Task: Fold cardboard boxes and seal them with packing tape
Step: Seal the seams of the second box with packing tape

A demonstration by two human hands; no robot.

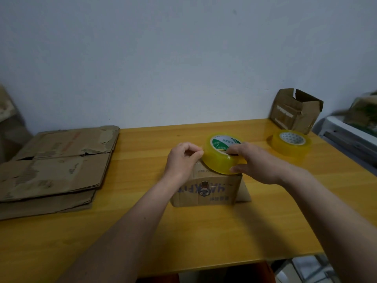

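Box: small cardboard box (pixel 206 189), mid-table, flaps down
Grip: right hand (pixel 253 160) clasps tape roll (pixel 221 155) atop box; left hand (pixel 183 158) pinches its edge
Risk: tape end may slip or restick; box unheld, may skid

Small cardboard box (pixel 206 189), front face: large blue lettering, upside down to the camera, partly covered by a dark sticker; not legible with certainty. Smaller blue characters beneath, too blurred to read. Tape roll (pixel 222 155) on the box: green-and-white core label, characters present but unreadable. No numbers legible anywhere.
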